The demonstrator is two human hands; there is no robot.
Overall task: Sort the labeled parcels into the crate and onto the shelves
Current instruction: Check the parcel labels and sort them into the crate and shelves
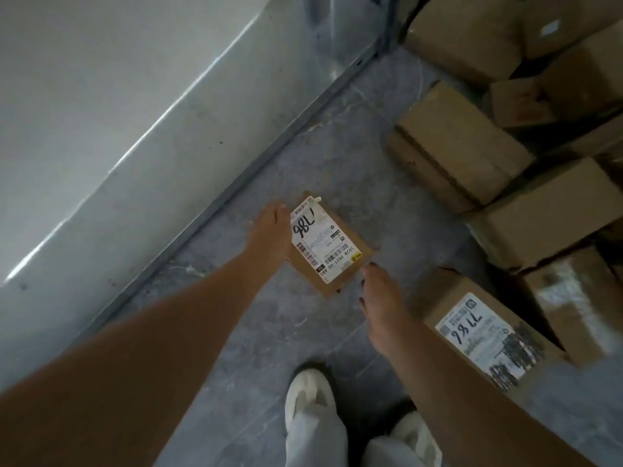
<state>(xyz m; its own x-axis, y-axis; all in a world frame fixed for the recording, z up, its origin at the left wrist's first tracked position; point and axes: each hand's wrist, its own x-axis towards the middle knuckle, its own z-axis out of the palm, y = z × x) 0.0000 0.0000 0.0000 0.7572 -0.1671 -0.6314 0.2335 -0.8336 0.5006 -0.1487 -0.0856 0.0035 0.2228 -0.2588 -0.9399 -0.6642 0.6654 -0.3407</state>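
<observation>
A small flat cardboard parcel (pixel 350 261) with a white label handwritten "98L" is between my two hands, over the grey floor. My left hand (pixel 269 237) lies along the parcel's left edge with straight fingers, covering part of that edge. My right hand (pixel 381 305) reaches up from below, its fingertips at the parcel's lower right corner. I cannot tell whether the parcel lies on the floor or is lifted off it. A larger labelled box (pixel 472 335) marked "98LL" stands just right of my right forearm.
A pile of brown cardboard boxes (pixel 462 146) fills the right side up to the far corner. A pale sloping panel with a metal edge (pixel 135 129) runs along the left. My white shoes (pixel 310 399) stand on the grey tiled floor (pixel 269 332) below the hands.
</observation>
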